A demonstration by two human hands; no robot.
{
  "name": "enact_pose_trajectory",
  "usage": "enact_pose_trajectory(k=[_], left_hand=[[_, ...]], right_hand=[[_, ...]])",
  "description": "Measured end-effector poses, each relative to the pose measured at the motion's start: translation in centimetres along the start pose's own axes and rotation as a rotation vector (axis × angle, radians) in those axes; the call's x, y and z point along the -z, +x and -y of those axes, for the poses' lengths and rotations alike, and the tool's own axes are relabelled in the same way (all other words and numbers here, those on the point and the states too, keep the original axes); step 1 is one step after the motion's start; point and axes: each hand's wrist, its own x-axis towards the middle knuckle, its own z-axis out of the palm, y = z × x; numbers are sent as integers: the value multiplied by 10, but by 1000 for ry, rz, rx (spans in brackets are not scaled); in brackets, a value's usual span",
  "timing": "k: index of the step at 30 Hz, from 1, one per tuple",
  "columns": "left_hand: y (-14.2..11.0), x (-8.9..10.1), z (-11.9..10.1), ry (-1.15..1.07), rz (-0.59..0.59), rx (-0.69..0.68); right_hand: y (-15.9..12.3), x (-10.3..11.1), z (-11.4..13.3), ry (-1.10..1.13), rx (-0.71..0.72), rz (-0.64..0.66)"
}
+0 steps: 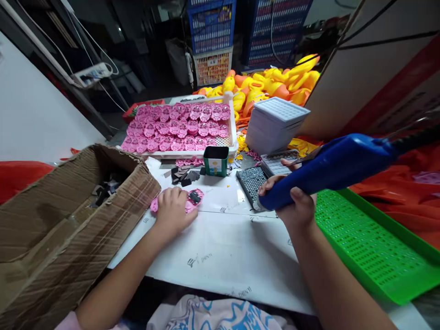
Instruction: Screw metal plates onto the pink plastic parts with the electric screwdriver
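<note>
On the white sheet, my left hand [173, 208] is closed over a pink scalloped plastic part [195, 196], which has a black piece on its visible end. My fingers hide the middle of that part. My right hand [297, 199] grips a blue electric screwdriver [319, 165], tilted with its nose down to the left. That nose is at a black tray [252, 183] of small metal bits that look like screws; I cannot tell whether it touches them. A green tin [216, 161] stands beyond my hands, beside a pile of dark flat pieces [185, 175].
A white crate [234, 133] holds rows of pink parts. Stacked white trays [275, 123] stand before yellow and orange duck-like pieces [268, 87]. An open cardboard box [82, 238] flanks my left arm, and a green basket [378, 243] lies right. The screwdriver's cord runs off right.
</note>
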Motion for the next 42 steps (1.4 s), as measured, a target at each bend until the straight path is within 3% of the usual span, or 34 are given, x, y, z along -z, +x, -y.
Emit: enact_pose_trajectory(k=[4, 11, 17, 23, 34, 42], left_hand=[[0, 3, 22, 75, 5, 170], [3, -9, 22, 96, 72, 327], [-7, -14, 25, 32, 56, 324], [-12, -15, 37, -64, -57, 288], [60, 31, 30, -288, -381, 126], [42, 47, 29, -369, -436, 114]], right_hand=[[1, -2, 1, 2, 6, 1], [2, 2, 0, -12, -14, 6], [2, 7, -2, 12, -36, 16], [2, 3, -2, 33, -16, 27], [4, 7, -2, 26, -24, 3], [1, 2, -2, 57, -50, 0]])
